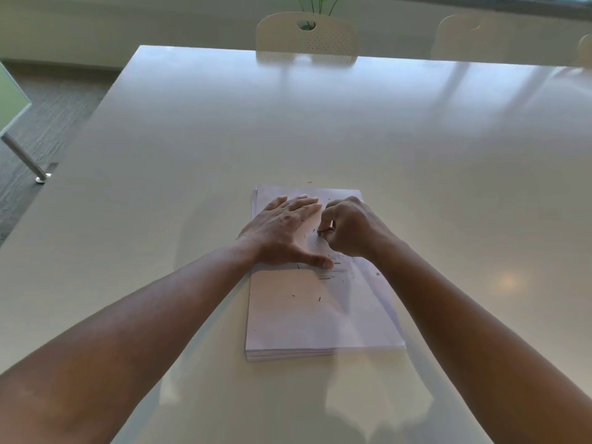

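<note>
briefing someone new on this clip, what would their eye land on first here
The eye goes to a stack of white paper in the middle of the pale table. The left hand lies flat on its top sheet, and beside it the right hand, fingers curled, pinches a small dark thing over scattered short dark marks. A pale chair stands at the far edge.

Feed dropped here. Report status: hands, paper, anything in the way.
Left hand flat on the paper stack. Right hand curled, pinching a small dark piece against it. Short dark marks on the paper; nothing blocks the hands.
</note>
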The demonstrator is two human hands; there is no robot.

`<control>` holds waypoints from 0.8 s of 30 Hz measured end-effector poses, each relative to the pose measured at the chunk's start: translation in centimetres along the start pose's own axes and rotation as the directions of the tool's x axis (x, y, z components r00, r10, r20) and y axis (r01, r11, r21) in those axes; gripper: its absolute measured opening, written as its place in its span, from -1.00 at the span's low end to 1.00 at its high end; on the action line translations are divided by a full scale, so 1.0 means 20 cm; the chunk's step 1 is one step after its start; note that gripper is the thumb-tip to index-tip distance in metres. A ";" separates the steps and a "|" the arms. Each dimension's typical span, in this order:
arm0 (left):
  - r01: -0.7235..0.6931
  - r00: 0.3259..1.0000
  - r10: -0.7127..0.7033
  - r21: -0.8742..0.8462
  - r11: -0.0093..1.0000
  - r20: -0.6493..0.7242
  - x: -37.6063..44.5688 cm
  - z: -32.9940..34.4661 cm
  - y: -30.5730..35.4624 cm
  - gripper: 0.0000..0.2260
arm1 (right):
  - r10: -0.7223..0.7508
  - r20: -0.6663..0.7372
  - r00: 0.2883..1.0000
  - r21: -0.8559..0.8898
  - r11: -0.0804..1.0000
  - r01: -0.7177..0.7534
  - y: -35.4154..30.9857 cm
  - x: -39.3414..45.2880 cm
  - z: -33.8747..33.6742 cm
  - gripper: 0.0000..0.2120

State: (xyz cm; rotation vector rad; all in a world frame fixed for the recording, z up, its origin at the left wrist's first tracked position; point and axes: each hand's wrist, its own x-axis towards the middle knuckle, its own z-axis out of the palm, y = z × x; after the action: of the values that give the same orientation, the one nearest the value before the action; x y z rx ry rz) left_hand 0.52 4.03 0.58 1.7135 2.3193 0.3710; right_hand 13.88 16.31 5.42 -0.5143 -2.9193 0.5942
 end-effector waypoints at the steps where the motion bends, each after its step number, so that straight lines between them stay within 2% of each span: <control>1: -0.006 1.000 0.006 0.000 1.000 0.003 0.00 0.00 0.00 0.18 | 0.007 -0.004 1.000 0.014 1.000 -0.007 0.00 0.00 0.00 -0.87; 7: -0.022 1.000 0.022 0.007 1.000 -0.010 0.01 0.01 -0.02 0.15 | 0.010 0.011 1.000 0.007 1.000 -0.010 0.01 -0.01 0.00 -0.88; 24: 0.016 1.000 -0.016 0.038 0.999 0.009 0.00 -0.01 0.00 0.13 | -0.149 0.121 0.981 0.020 0.989 0.148 0.09 0.08 -0.03 -0.88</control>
State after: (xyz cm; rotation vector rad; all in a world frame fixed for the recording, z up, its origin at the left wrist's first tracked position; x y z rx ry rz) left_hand 0.46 4.06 0.70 1.7095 2.3466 0.3168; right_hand 13.04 18.64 5.36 -0.2643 -3.0322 0.6420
